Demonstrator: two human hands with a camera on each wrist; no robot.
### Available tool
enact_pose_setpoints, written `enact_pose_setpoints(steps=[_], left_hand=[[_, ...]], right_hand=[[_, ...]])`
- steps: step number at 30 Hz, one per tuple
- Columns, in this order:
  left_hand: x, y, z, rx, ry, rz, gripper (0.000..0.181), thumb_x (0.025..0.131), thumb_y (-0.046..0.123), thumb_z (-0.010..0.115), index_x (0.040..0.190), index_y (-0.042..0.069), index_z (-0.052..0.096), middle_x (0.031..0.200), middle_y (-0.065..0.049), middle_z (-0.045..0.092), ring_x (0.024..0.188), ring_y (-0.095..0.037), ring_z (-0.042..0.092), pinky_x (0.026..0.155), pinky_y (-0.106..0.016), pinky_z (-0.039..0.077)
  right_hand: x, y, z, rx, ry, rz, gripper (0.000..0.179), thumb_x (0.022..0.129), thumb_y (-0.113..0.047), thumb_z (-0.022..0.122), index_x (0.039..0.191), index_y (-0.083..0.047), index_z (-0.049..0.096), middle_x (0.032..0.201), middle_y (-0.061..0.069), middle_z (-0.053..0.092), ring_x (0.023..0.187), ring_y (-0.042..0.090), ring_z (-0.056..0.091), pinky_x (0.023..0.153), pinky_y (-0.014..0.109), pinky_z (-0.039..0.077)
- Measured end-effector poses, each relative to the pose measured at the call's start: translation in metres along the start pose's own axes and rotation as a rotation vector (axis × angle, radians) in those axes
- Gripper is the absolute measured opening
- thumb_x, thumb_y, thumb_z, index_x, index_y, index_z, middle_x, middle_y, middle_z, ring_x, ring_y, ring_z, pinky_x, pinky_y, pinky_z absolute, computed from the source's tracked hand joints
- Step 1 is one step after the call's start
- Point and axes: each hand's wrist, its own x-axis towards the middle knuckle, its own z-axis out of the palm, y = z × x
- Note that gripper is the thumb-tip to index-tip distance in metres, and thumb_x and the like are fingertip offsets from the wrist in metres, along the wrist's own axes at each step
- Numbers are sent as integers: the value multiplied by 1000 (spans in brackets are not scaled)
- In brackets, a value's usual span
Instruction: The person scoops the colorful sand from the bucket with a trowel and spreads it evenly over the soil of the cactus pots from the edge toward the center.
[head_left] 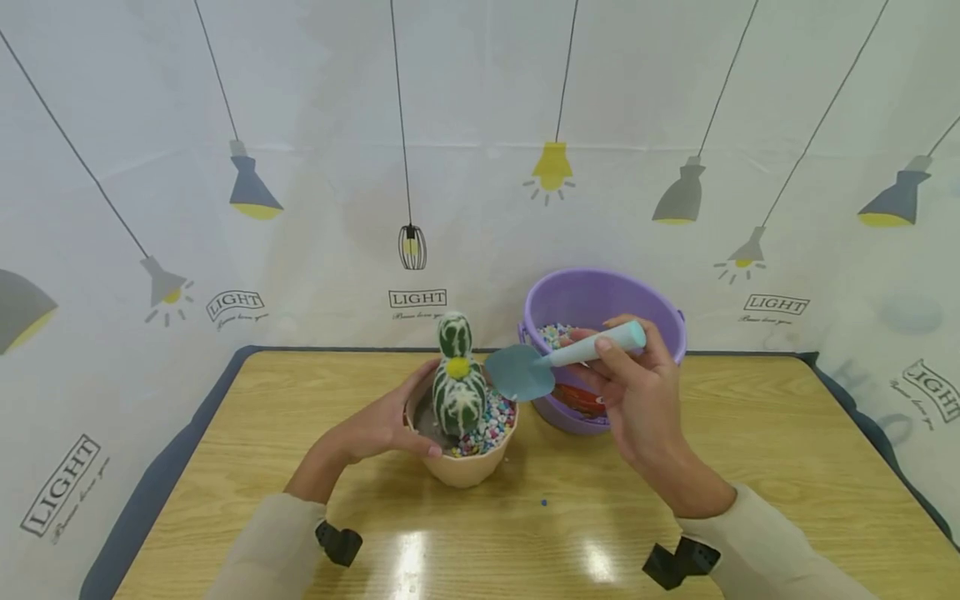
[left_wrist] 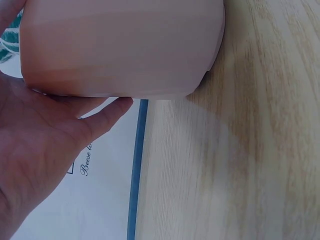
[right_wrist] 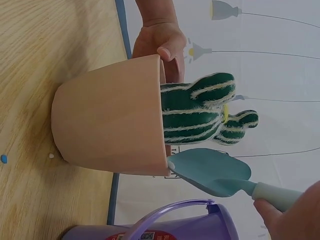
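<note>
A toy-like green cactus (head_left: 459,404) with white stripes and a yellow flower stands in a peach flower pot (head_left: 465,472). Colourful pebbles (head_left: 497,423) cover the pot's right side; its left side shows a grey surface. My left hand (head_left: 378,427) grips the pot from the left, thumb at the near rim, fingers partly hidden behind. With my right hand (head_left: 643,400) I hold a trowel (head_left: 522,373) by its pale handle. In the right wrist view the trowel blade (right_wrist: 212,172) tilts down to the pot's rim, a whitish pebble at its tip.
A purple bucket (head_left: 603,287) with more pebbles (head_left: 553,335) inside stands behind my right hand. One small blue pebble (head_left: 544,502) lies on the wooden table (head_left: 757,433). A lamp-patterned cloth (head_left: 480,208) hangs close behind the table's back edge.
</note>
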Motion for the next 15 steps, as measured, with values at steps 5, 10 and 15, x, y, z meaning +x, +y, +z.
enact_pose_setpoints(steps=[5,10,15], left_hand=[[0,-1,0,-5,-5,15,116,75,19,84,157,26,2,163,1,8,149,-23,12,119,-52,12],[-3,-1,2,13,23,-5,114,77,19,81,157,26,1,164,1,7,149,-24,12,119,-54,14],[-10,1,9,73,81,-30,111,82,23,78,157,20,-4,164,-3,5,149,-29,12,116,-57,21]], right_hand=[[0,-1,0,12,-17,-9,12,99,0,52,111,-1,49,99,15,72,95,30,71,88,48,55],[4,-4,-1,11,27,-1,13,98,-1,53,110,-3,49,96,13,72,92,27,72,86,45,56],[13,-12,-7,46,91,3,17,98,-6,57,111,-2,47,94,13,72,92,29,72,83,44,57]])
